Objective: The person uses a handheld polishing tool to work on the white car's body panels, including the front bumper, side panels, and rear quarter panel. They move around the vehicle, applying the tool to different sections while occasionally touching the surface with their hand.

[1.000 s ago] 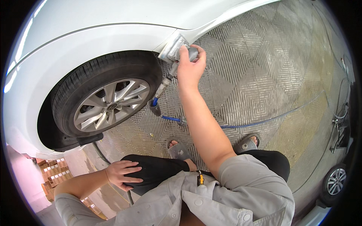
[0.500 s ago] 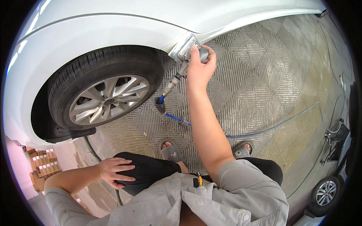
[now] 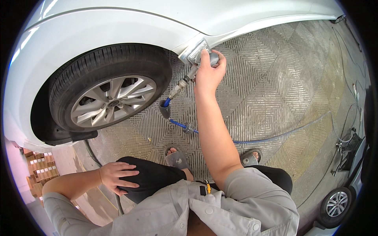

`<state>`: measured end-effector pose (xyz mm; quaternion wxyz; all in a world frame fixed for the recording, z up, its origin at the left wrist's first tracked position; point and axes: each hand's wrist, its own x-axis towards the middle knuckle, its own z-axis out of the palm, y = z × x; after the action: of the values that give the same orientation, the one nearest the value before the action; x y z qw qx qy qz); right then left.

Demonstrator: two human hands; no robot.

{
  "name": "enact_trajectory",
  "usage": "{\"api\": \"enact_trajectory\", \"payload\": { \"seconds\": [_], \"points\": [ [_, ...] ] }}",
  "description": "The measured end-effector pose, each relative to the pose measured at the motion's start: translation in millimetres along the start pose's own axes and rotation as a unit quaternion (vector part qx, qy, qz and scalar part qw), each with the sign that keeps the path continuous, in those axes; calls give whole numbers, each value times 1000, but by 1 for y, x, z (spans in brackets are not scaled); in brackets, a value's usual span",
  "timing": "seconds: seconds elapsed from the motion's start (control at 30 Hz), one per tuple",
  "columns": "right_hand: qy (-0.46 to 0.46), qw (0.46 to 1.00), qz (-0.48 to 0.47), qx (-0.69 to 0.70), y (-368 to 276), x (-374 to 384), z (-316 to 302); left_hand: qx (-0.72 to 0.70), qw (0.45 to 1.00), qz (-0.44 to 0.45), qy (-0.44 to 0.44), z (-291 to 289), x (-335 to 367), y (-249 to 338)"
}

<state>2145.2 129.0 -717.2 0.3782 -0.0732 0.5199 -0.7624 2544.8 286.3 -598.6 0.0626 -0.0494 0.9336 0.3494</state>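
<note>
My right hand (image 3: 210, 72) is wrapped round a grey air sander (image 3: 193, 72), its fingers over the rounded top. The sander's flat, pale rectangular pad (image 3: 192, 52) lies against the lower edge of the white car body (image 3: 165, 23), just behind the wheel arch. A metal coupling (image 3: 178, 88) joins the sander to a blue air hose (image 3: 179, 124), which passes a dark sleeve and runs beneath my right forearm. My left hand (image 3: 117, 176) rests on my black-trousered left knee, fingers spread, holding nothing.
A tyre with a silver spoked wheel (image 3: 114, 103) stands left of the sander. The floor (image 3: 267, 90) is ribbed grey and yellowish tiles. Stacked cardboard boxes (image 3: 45, 167) are at the left. Another vehicle's wheel (image 3: 336, 202), a dark metal frame (image 3: 348, 149) and loose hoses lie right.
The view has shifted slightly, so the car and floor sit a little differently in it. My right hand keeps the sander at nearly the same spot; my left hand stays on the knee.
</note>
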Motion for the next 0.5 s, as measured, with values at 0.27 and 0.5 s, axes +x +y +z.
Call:
{"api": "enact_trajectory", "payload": {
  "seconds": [0.27, 0.5],
  "points": [
    [11, 1000, -9, -18, 17, -7, 5, 1, 1000, 0, -5, -1, 2, 0],
    [4, 1000, 8, -6, 17, -10, 4, 2, 1000, -3, -8, 0, 3, -1]
  ]
}}
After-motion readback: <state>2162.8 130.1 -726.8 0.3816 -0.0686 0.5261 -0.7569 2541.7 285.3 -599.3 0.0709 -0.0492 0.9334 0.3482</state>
